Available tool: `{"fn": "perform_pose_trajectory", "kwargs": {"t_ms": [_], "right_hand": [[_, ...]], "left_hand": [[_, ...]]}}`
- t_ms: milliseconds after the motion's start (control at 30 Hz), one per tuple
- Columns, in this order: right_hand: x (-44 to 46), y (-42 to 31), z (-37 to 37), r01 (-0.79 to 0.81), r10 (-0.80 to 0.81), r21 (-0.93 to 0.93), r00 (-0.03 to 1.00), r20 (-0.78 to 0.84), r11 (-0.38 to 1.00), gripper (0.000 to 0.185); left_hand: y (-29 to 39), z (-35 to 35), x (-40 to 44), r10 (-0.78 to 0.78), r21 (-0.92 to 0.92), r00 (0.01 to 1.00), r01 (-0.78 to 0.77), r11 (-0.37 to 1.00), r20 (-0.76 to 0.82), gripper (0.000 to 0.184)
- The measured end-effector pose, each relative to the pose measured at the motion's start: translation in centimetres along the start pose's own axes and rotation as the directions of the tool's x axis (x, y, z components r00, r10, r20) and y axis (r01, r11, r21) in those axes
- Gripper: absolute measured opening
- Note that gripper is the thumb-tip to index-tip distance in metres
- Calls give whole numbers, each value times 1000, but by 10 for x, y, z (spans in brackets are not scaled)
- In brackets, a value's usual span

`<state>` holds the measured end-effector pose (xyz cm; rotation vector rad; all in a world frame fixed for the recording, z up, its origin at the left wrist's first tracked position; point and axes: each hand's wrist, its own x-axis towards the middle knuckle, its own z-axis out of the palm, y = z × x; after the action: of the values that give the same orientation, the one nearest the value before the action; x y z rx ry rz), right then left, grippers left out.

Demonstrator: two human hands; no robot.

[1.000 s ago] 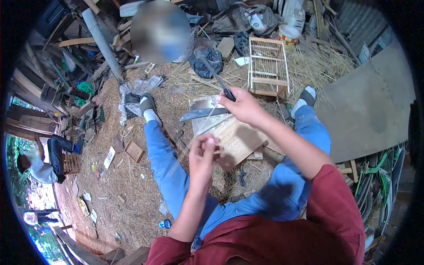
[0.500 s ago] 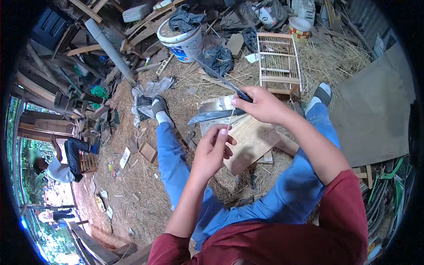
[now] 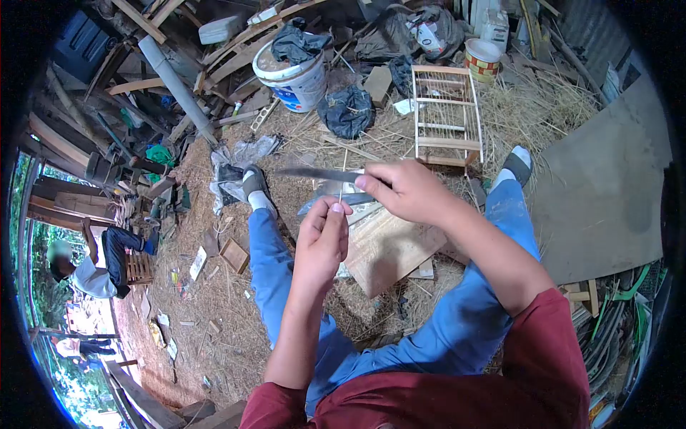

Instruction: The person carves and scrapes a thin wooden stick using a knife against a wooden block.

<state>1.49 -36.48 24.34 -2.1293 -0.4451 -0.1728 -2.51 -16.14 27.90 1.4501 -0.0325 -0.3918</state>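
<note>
In my right hand [image 3: 404, 189] is the handle of a knife [image 3: 314, 173], its long dark blade pointing left and slightly blurred. My left hand [image 3: 323, 239] pinches a thin stick [image 3: 341, 191] between thumb and fingers. The stick stands up toward the knife near its handle end; whether they touch I cannot tell. Below both hands, a wooden board [image 3: 396, 247] lies between my legs. A second, bluish blade [image 3: 312, 205] rests behind the hands, partly hidden by them.
Beyond my feet stand a slatted wooden frame with thin rods [image 3: 446, 141], a white bucket [image 3: 293, 89] and a patterned pot [image 3: 484, 66]. A black plastic bag [image 3: 348, 114] lies on the straw. A large flat sheet [image 3: 600, 193] is at right. Another person [image 3: 96, 277] sits at far left.
The knife has swung from pointing up and left to nearly level, lower down. My right hand has dropped slightly left, and my left hand's fingers have closed in more.
</note>
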Motion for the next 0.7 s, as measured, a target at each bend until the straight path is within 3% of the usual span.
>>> {"fn": "perform_pose_trajectory", "kwargs": {"t_ms": [100, 167, 333, 500, 700], "right_hand": [[-2, -6, 1, 85, -84, -91, 996, 16, 992, 48], [-4, -6, 5, 129, -126, -184, 992, 33, 974, 49], [-6, -7, 9, 167, -160, -177, 986, 55, 970, 46], [-8, -11, 10, 199, -200, -224, 980, 20, 954, 43], [-11, -18, 10, 201, -200, -245, 979, 28, 948, 43]], "left_hand": [[-4, -1, 2, 72, 125, 986, -53, 991, -151, 16], [-5, -5, 3, 54, 111, 984, -35, 993, -168, 16], [-9, -10, 0, -11, 79, 979, 28, 997, -202, 18], [-12, -6, -7, 152, 259, 955, -84, 962, -254, 21], [-6, -3, -19, 178, 254, 947, -109, 961, -267, 21]]}}
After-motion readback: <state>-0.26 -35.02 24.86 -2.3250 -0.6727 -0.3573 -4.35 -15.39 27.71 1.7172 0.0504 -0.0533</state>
